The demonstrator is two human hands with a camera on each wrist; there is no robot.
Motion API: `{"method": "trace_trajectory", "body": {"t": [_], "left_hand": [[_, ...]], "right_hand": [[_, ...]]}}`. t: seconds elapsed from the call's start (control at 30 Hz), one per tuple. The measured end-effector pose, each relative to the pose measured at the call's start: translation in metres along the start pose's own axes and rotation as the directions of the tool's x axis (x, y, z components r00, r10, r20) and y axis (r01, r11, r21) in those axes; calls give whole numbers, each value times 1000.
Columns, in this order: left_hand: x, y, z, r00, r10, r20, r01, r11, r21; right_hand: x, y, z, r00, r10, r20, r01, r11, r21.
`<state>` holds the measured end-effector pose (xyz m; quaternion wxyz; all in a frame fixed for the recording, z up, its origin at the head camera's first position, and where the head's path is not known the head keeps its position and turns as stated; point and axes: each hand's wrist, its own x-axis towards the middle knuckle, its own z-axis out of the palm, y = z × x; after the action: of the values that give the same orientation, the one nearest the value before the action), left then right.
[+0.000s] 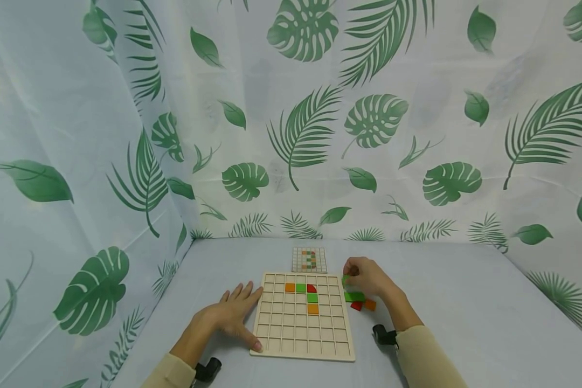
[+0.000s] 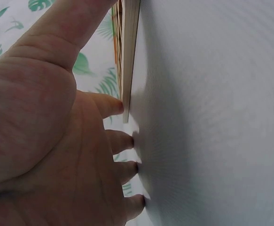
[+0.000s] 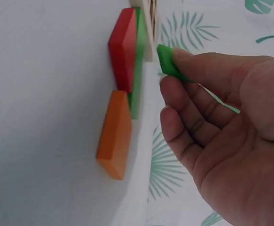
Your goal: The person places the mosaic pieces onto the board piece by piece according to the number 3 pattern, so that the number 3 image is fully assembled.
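A wooden grid board (image 1: 296,337) lies on the table with orange, green and red tiles set in some upper cells. My left hand (image 1: 233,312) rests at its left edge, fingers spread, thumb on the near left corner; in the left wrist view the fingertips (image 2: 132,140) touch the table beside the board. Between thumb and fingers my right hand (image 1: 367,275) pinches a green tile (image 3: 169,63), raised off the table by the board's upper right edge. Under that hand lie loose tiles: green (image 1: 356,296), a red one (image 3: 123,49) and an orange one (image 3: 114,136).
Behind the board lies a small pattern card (image 1: 297,264) showing a grid with coloured squares. A leaf-printed curtain (image 1: 393,134) hangs at the back and left of the white table (image 1: 465,312). Dark wrist cameras (image 1: 384,335) are strapped below both hands.
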<state>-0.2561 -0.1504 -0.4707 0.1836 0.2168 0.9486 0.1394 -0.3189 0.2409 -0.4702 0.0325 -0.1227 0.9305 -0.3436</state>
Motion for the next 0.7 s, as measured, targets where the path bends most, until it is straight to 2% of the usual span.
{"method": "trace_trajectory", "body": {"t": [0.33, 0.7], "left_hand": [[0, 1, -1, 1000, -7, 5, 7, 1000, -4], [-1, 2, -2, 1000, -1, 8, 1, 1000, -16]], "right_hand": [[1, -20, 4, 997, -65, -37, 65, 998, 16], [3, -42, 19, 990, -142, 14, 142, 990, 21]]}}
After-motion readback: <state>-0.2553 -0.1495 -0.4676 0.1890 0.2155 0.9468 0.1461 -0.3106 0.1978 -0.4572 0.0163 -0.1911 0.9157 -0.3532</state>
